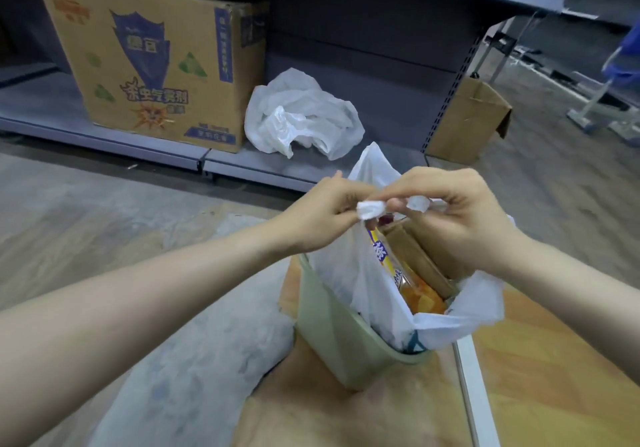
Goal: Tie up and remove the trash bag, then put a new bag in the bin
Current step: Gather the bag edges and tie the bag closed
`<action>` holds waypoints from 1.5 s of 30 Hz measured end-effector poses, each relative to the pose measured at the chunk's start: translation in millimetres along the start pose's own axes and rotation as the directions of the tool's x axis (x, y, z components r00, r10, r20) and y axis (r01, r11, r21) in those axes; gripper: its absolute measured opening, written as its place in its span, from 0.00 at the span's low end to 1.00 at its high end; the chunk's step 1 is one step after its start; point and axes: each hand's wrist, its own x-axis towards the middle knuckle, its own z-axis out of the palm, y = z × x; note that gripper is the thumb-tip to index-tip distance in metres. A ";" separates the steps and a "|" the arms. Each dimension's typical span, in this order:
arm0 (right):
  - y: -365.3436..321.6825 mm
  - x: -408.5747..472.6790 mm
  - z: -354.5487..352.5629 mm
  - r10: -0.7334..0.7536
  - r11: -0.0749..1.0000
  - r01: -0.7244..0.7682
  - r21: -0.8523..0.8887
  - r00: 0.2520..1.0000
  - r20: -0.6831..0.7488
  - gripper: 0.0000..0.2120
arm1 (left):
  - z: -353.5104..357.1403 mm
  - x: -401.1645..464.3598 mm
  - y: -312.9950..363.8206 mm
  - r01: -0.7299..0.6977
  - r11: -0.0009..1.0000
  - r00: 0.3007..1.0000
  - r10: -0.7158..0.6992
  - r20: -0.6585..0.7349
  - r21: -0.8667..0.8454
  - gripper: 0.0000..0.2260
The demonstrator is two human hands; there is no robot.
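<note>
Left hand [322, 214] and right hand [457, 218] each pinch a bag handle, the trash bag [377, 294] directly beneath them in the green bin [325, 335]. Knot seemingly unfinished; removal remains, and the spare bag [301, 114] waits beyond the hands.

Bin [329, 335] is a pale sage green, and the trash bag [363, 273] in it is thin translucent white. Inside there's a wrapper [384, 256] in yellow with purple-blue lettering, plus something orange. The spare bag [301, 117] on the shelf [55, 100] is the same white; shelf is dark grey-blue. Big cardboard box [145, 58] is brown with blue shield graphics, green triangles and a yellow-red starburst. Floor [554, 360] is a warm orange wood grain.
</note>
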 end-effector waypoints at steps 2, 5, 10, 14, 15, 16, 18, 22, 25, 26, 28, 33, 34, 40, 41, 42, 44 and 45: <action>6.5 -4.3 -3.6 -0.121 0.971 0.146 -0.188 0.983 0.141 0.08 | -6.7 2.0 2.6 -0.010 0.999 0.999 0.012 0.044 -0.036 0.16; 19.7 -12.4 -4.6 -0.190 0.812 0.309 -0.496 0.942 0.275 0.11 | -13.6 3.4 6.5 0.022 0.996 0.996 -0.014 0.087 -0.082 0.16; 29.1 -15.6 -0.8 -0.359 0.506 0.411 -0.758 0.900 0.248 0.11 | -11.4 4.1 6.4 0.050 0.983 0.994 -0.032 0.100 -0.179 0.14; 29.4 -5.0 4.4 -0.464 0.449 0.397 -0.800 0.869 0.171 0.15 | -9.9 8.7 1.7 0.112 0.916 0.991 -0.071 0.117 -0.385 0.20; 28.6 -1.0 5.4 -0.480 0.449 0.389 -0.804 0.864 0.151 0.15 | -9.8 11.1 2.1 0.114 0.918 0.989 -0.067 0.134 -0.381 0.20; 28.1 3.3 6.3 -0.494 0.453 0.382 -0.805 0.860 0.130 0.15 | -9.5 13.5 2.7 0.110 0.922 0.986 -0.053 0.158 -0.371 0.20; 27.1 10.7 8.2 -0.521 0.465 0.377 -0.801 0.848 0.096 0.16 | -10.6 17.6 3.1 0.110 0.925 0.982 -0.045 0.185 -0.363 0.21; 26.3 12.9 10.4 -0.530 0.478 0.344 -0.808 0.846 0.046 0.13 | -11.4 17.7 6.3 0.143 0.915 0.982 -0.085 0.167 -0.377 0.12; 28.7 10.3 9.8 -0.493 0.515 0.306 -0.801 0.870 0.016 0.12 | -6.8 16.1 -1.3 0.056 0.987 0.998 -0.054 0.020 -0.150 0.14; 30.8 9.1 9.8 -0.478 0.534 0.301 -0.790 0.878 0.011 0.12 | -5.4 15.8 -5.8 0.037 0.999 0.999 -0.038 -0.032 -0.029 0.15; 34.9 6.6 8.0 -0.457 0.586 0.295 -0.755 0.889 -0.007 0.12 | -4.7 15.6 -13.2 -0.007 0.970 0.995 0.030 -0.093 0.241 0.17; 37.1 -2.0 1.4 -0.420 0.670 0.256 -0.697 0.905 -0.071 0.07 | -15.5 17.5 -22.1 -0.201 0.503 0.915 0.403 -0.022 0.841 0.10; 35.8 -3.9 2.5 -0.411 0.685 0.244 -0.687 0.907 -0.088 0.06 | -16.5 17.2 -22.8 -0.214 0.365 0.886 0.462 0.023 0.906 0.08; 33.3 -21.1 -16.1 -0.365 0.739 0.187 -0.647 0.919 -0.152 0.06 | -45.2 9.8 -60.0 -0.187 0.067 0.834 0.538 0.122 0.980 0.09; 34.3 -27.8 -19.8 -0.345 0.741 0.174 -0.648 0.927 -0.146 0.06 | -51.1 5.7 -68.6 -0.190 0.040 0.832 0.536 0.140 0.981 0.09; 35.1 -34.7 -21.6 -0.323 0.747 0.161 -0.645 0.936 -0.140 0.07 | -56.1 2.2 -75.1 -0.195 0.016 0.829 0.537 0.156 0.981 0.10; 35.9 -45.1 -23.6 -0.272 0.761 0.128 -0.636 0.953 -0.135 0.07 | -62.9 -0.8 -83.1 -0.206 -0.015 0.825 0.534 0.182 0.978 0.10; 36.4 -49.1 -24.8 -0.246 0.765 0.108 -0.635 0.960 -0.133 0.07 | -64.4 -1.0 -86.1 -0.211 -0.021 0.825 0.532 0.190 0.977 0.10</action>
